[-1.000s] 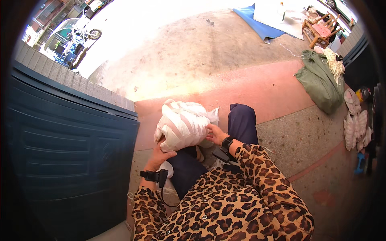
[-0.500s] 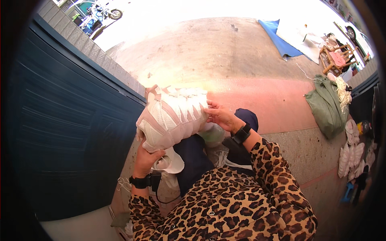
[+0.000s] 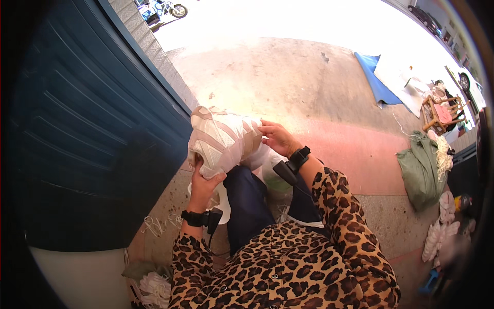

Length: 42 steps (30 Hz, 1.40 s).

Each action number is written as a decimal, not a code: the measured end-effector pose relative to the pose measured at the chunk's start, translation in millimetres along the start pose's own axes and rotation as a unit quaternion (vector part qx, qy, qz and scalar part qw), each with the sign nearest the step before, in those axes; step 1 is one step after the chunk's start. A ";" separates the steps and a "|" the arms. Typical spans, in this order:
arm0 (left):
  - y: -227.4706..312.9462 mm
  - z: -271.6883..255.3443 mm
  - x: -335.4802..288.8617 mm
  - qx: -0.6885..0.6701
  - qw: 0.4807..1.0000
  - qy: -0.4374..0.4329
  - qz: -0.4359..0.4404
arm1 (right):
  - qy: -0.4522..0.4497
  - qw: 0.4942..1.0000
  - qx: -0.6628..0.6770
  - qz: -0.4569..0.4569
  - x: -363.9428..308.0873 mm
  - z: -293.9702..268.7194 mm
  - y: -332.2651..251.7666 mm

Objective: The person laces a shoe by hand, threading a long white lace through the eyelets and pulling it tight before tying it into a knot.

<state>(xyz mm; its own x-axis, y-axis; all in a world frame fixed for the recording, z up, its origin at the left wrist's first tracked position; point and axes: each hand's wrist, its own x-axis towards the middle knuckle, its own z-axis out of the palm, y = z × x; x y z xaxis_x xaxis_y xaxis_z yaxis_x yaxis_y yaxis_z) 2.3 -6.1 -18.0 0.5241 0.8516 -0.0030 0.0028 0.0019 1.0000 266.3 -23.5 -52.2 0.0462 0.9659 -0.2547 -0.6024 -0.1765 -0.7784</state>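
A white and dusty-pink sneaker upper [image 3: 221, 139] is held up in front of my knees, between both hands. My left hand [image 3: 204, 184] grips its lower near end, fingers tucked partly inside an opening. At its far right edge, my right hand [image 3: 278, 138] pinches the upper with thumb and fingertips. Underneath, a white piece [image 3: 225, 206] shows partly beside my left knee. A pale translucent bag [image 3: 275, 172] sits between my knees, partly covered by the upper and my right wrist.
A dark blue door [image 3: 103, 129] stands close on the left. White laces [image 3: 154, 225] and pale bundled pieces [image 3: 154, 289] lie on the left floor. To the right are a green sack [image 3: 424, 172], several pale shoe uppers [image 3: 438, 239] and a wooden chair [image 3: 441, 113].
The upper has turned, its left end tipping toward me, with both hands still on it. The whole view has shifted, bringing the pale bundle at lower left further into sight.
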 end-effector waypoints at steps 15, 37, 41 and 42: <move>-14.0 -0.8 -22.5 0.034 0.998 0.041 0.044 | -0.094 0.990 -0.085 -0.065 -29.1 31.8 -42.1; -71.4 124.7 -49.8 0.523 0.807 -0.262 0.086 | 0.267 0.826 -0.464 -0.176 -160.4 -31.5 83.5; -93.0 133.8 -68.7 0.529 0.794 -0.279 0.110 | 0.278 0.676 -0.654 -0.195 -165.3 -47.1 109.5; -92.7 127.4 -72.2 0.473 0.816 -0.268 0.194 | 0.275 0.679 -0.652 -0.195 -167.0 -47.6 111.8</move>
<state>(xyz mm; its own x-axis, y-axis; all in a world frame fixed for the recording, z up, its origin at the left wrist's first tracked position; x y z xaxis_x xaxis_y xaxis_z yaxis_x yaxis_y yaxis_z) 72.7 -134.6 -110.7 0.9387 0.3397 0.0593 0.2720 -0.8352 0.4779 229.1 -213.5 -124.0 0.5063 0.8336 0.2209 0.7432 -0.2919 -0.6020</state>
